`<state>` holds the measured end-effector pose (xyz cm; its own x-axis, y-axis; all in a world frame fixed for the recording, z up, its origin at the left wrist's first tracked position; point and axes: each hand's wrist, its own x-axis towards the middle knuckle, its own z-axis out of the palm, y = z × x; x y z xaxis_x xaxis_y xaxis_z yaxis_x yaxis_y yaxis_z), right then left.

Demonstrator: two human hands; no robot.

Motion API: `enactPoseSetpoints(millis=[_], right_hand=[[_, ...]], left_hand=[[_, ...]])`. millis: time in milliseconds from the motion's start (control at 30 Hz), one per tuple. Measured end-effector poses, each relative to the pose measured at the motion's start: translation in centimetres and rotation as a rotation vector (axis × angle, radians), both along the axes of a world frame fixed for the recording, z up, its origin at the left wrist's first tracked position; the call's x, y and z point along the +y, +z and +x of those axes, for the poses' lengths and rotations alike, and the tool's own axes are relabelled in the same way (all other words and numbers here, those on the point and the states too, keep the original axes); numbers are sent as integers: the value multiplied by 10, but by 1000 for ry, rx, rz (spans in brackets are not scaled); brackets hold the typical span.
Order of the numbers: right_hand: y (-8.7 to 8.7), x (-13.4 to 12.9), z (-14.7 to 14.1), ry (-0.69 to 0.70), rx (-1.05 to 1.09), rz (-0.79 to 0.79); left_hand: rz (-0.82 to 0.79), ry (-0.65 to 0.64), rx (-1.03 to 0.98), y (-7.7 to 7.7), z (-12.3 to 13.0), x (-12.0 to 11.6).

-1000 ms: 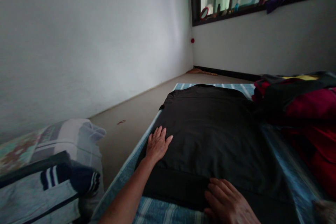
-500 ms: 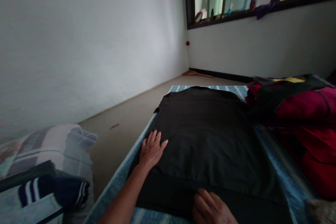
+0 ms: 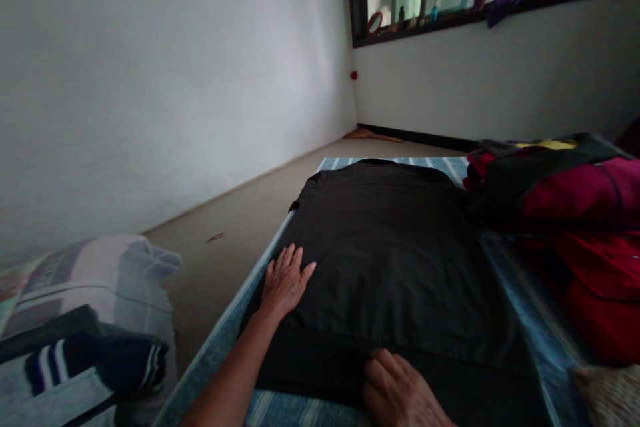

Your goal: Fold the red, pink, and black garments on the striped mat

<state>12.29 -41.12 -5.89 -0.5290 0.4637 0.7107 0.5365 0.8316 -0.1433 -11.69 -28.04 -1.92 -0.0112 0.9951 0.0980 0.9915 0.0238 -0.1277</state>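
A black shirt [image 3: 390, 260] lies spread out, its collar end away from me and its hem toward me. My left hand [image 3: 287, 280] rests flat on the left side of the shirt, fingers spread and holding nothing. Near the middle of the hem, my right hand [image 3: 397, 387] is closed with its fingers curled into the cloth. Its fingertips are hidden underneath. Beneath the shirt is a blue patterned mat with pale stripes [image 3: 295, 410].
Folded clothes in magenta and dark green [image 3: 575, 187] are piled at the right, above a red cloth bundle [image 3: 605, 307]. To the left lie a grey-white blanket [image 3: 115, 273] and a navy striped garment [image 3: 95, 360]. A white wall [image 3: 175, 80] rises beyond the floor.
The view has shifted slightly, so everything sits a little higher and further left. Both hands keep about the same places on the shirt.
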Motion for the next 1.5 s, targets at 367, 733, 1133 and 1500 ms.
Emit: enactPoseSetpoints(millis=[367, 733, 1133, 1500], right_hand=[[-10, -2, -3, 8, -68, 55], [29, 57, 53, -204, -219, -117], [-9, 48, 56, -142, -350, 157], [-9, 41, 60, -55, -349, -126]], left_hand=[[25, -11, -56, -3, -6, 2], [46, 14, -165, -5, -13, -29], [-17, 85, -195, -4, -18, -37], [198, -16, -229, -8, -26, -60]])
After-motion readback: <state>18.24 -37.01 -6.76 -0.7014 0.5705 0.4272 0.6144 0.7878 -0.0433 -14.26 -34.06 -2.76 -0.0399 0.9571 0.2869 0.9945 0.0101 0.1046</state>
